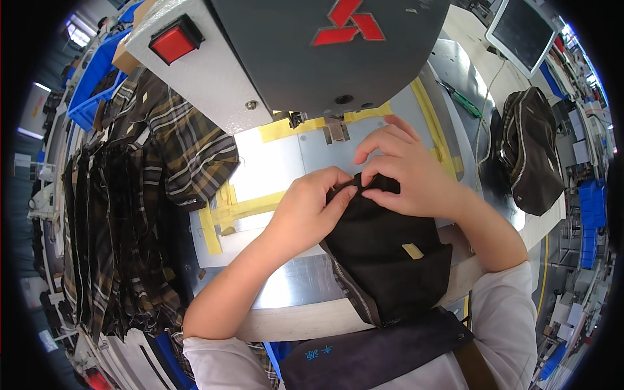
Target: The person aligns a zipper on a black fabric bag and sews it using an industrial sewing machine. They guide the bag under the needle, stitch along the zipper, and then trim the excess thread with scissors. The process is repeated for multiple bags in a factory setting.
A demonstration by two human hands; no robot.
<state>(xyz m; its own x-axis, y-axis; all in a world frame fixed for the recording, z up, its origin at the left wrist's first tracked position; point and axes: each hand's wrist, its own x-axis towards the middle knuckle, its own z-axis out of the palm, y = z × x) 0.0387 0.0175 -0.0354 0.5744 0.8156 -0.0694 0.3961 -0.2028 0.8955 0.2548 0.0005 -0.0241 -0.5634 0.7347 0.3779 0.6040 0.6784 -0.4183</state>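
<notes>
A black fabric pouch (396, 266) with a zipper along its left side lies over the front edge of the machine bed, a small yellow tag on its face. At its far end, my left hand (312, 205) pinches the cloth between thumb and fingers. Close beside it, my right hand (406, 169) grips the same end with thumb and index finger, its other fingers raised and curled. The fingertips of both hands almost meet at a fold. Just beyond them is the sewing machine's metal presser foot (336, 130), apart from the cloth.
Overhead looms the dark sewing machine head (325, 58) with a red switch (176, 40). Plaid pouches (123, 227) are piled at left, below a blue bin (97, 81). On the right are green-handled snips (463, 101), another black pouch (533, 149) and a screen (523, 32). Yellow tape (253, 208) marks the bed.
</notes>
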